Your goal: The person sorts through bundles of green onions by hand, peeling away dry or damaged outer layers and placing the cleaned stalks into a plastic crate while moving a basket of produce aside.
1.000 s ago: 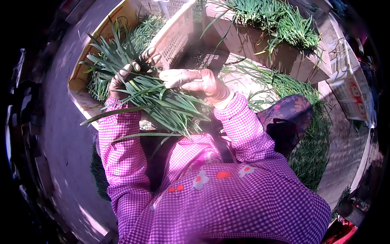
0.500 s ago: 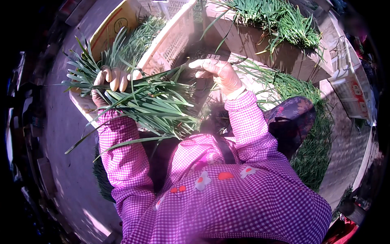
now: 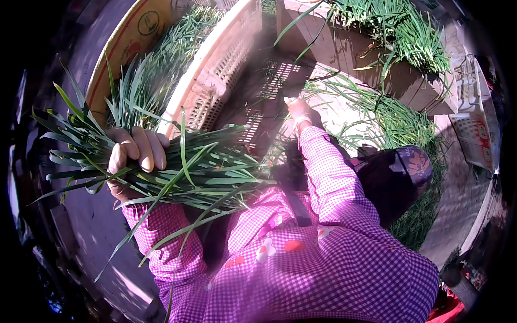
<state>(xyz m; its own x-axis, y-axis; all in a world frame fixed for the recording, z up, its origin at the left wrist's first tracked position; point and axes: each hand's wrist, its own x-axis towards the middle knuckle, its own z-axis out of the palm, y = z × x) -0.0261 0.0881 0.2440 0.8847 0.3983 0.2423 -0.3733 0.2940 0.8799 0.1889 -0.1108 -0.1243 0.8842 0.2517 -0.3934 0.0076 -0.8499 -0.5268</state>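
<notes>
A thick bunch of green chives (image 3: 215,164) lies across my left hand (image 3: 132,156). That gloved hand is closed, its fingers wrapped round the stems near the leafy end, and the pale cut ends point right toward my chest. Several long leaves droop loose over my left sleeve. Stretched forward, my right hand (image 3: 300,110), also gloved, is over the floor between the baskets and the scattered chives (image 3: 371,110). Its fingers are curled together; whether a leaf is between them is too small to see.
Left of centre stands a pale plastic basket (image 3: 212,70) holding more chives, with a yellow board (image 3: 121,51) along its side. A wooden box (image 3: 344,51) at the back right carries a heap of chives (image 3: 398,37). A white crate (image 3: 474,121) stands at the far right.
My right hand has left the bunch and reached forward and down toward the floor. My left hand, with the chives in it, has shifted left and nearer to me.
</notes>
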